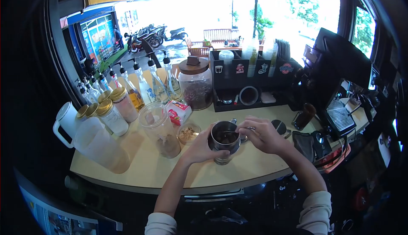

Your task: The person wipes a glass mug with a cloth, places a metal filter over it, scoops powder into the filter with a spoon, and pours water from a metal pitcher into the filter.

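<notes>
My left hand is wrapped round the side of a small metal coffee filter, thumb across its front. Dark contents show inside its rim. Below it a glass stands on the counter, mostly hidden by the filter and my thumb. My right hand pinches the handle of a metal spoon, whose end reaches into the filter. Left of my left hand are a shallow dish of brown bits and a tall clear jar with powder at its bottom.
Along the back left stand pump bottles, gold-lidded jars and a plastic pitcher. A wooden-lidded jar and a black cup organiser line the back. An espresso machine stands right, beside a dark cloth.
</notes>
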A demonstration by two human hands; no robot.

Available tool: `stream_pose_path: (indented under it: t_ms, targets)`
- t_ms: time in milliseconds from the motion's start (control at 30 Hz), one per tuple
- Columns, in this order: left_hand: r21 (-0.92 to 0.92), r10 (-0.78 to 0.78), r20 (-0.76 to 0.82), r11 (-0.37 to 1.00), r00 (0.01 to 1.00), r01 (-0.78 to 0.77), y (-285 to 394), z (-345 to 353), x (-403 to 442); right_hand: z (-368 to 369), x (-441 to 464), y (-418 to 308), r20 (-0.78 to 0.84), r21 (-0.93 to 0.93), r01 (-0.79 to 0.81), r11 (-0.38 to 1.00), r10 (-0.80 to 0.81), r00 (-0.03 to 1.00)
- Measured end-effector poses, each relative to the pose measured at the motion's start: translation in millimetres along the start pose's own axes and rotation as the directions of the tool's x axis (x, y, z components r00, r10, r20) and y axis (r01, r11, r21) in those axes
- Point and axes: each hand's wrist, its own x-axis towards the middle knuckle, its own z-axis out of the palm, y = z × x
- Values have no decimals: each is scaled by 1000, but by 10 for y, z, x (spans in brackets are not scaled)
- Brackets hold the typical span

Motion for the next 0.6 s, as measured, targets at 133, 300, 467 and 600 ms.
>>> stream_pose_path:
  t_ms: [133, 300, 467, 600]
  targets:
    - [94, 47, -238, 995, 970, -26, 86, 214, -131, 37, -13, 127, -26, 24, 26, 999, -25, 999]
    - [344, 102, -438, 937, 893, 61, 181, 423, -136, 36, 37, 168, 13, 64, 72, 995, -73, 997]
    - [159, -79, -437, 974, 896, 164, 230, 331, -111, 69, -21, 251, 29, 131, 119, 984, -124, 992]
    - [103, -73, -322, 988, 944, 112, 184, 209, -127, 70, -32, 257, 24, 88, 121, 989, -124, 992]
